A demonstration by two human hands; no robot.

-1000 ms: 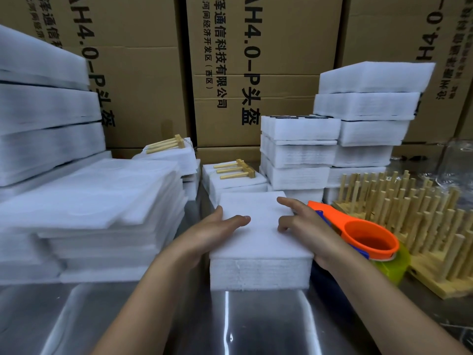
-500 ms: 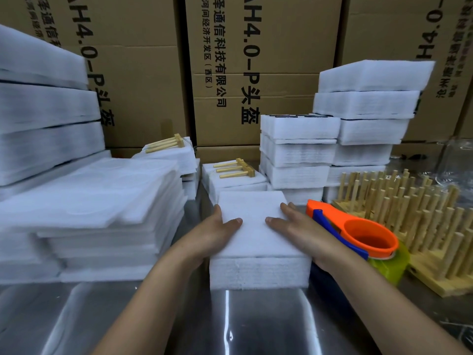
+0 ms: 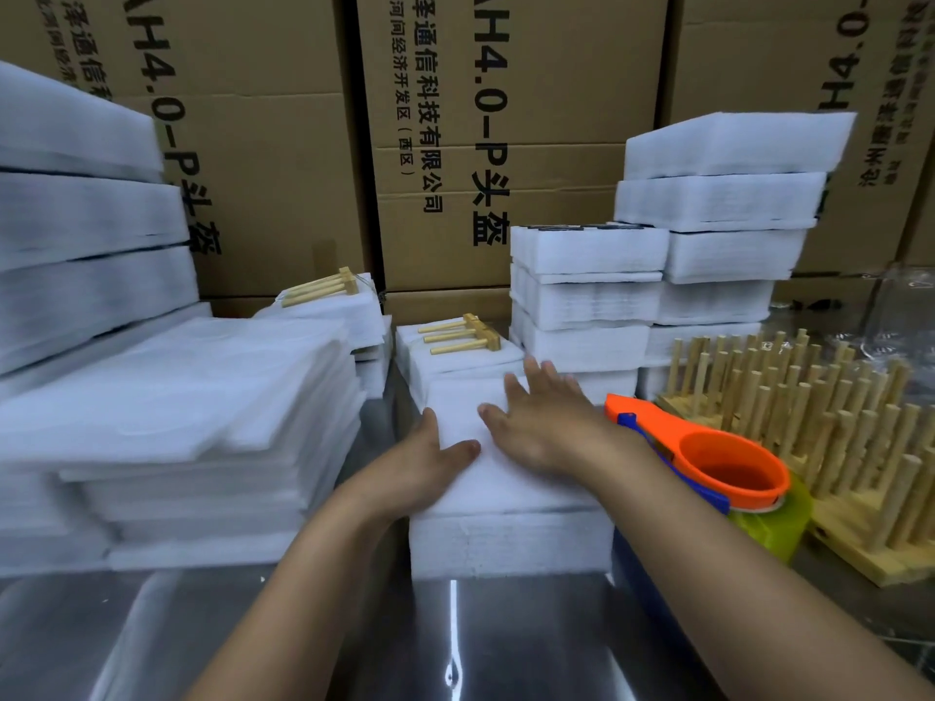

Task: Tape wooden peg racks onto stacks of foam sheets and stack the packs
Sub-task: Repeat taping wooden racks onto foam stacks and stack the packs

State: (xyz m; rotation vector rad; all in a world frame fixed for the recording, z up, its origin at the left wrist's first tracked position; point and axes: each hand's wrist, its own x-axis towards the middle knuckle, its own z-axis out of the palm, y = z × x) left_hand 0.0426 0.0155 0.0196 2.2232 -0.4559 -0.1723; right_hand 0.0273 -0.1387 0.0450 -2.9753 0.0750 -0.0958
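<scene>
Our right fingers (image 3: 532,371) lie straight and spread, and the right hand (image 3: 546,427) rests flat, released, on the white square stack of foam sheets (image 3: 506,543). Our left hand (image 3: 420,468) presses the stack's left edge with its thumb on top, gripping nothing. An orange plastic tape dispenser (image 3: 708,447) lies just right of the stack. A narrow gap runs along its left edge, and shiny metal table (image 3: 455,650) spreads before its near edge.

White foam stack (image 3: 511,541) flat on table (image 3: 506,640)
</scene>
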